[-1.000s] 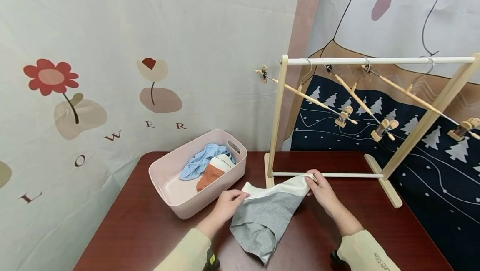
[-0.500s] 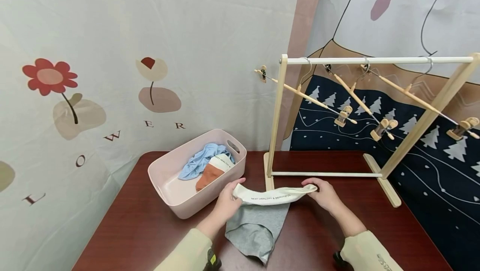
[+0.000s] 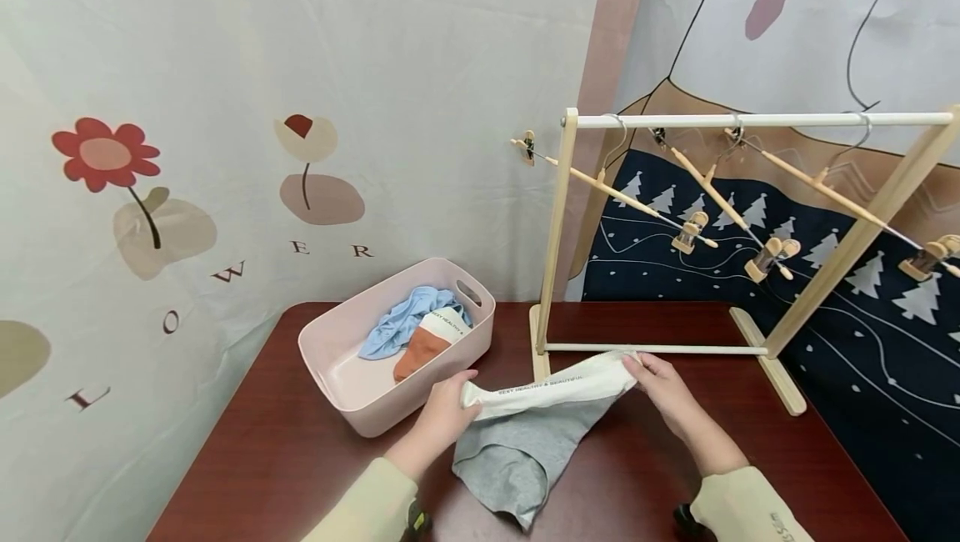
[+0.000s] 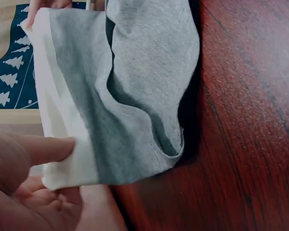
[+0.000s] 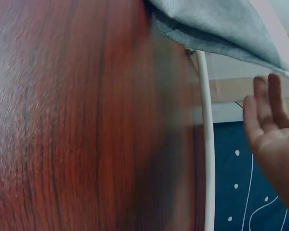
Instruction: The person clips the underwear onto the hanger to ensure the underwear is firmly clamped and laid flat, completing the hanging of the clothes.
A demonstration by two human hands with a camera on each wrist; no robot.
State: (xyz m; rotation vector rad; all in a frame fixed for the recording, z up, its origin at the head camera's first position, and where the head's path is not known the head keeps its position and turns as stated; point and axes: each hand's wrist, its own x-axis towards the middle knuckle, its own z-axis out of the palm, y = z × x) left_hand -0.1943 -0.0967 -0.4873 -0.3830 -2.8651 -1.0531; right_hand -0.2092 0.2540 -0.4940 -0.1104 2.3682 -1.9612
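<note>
Undies [image 3: 519, 432] are over the bench [image 3: 285, 467] between its side edges, left fingers [image 4: 50, 150] and right fingers [image 3: 657, 364] pinching opposite waistband [image 3: 547, 393] ends, so imo just pull evenly and level it.

Both forearms [image 3: 401, 453] slant inward from the bottom edge, in pale yellow-green fabric sleeves [image 3: 367, 502]; wrists bare. Bare left hand [image 3: 444, 410], low centre of head view, pinching; left wrist view, lower left, shows its thumb [image 4: 50, 150] straight above curled fingers. Bare right hand [image 3: 666, 388] farther right, slightly higher, also pinching; fingers point upward at right edge of right wrist view.
</note>
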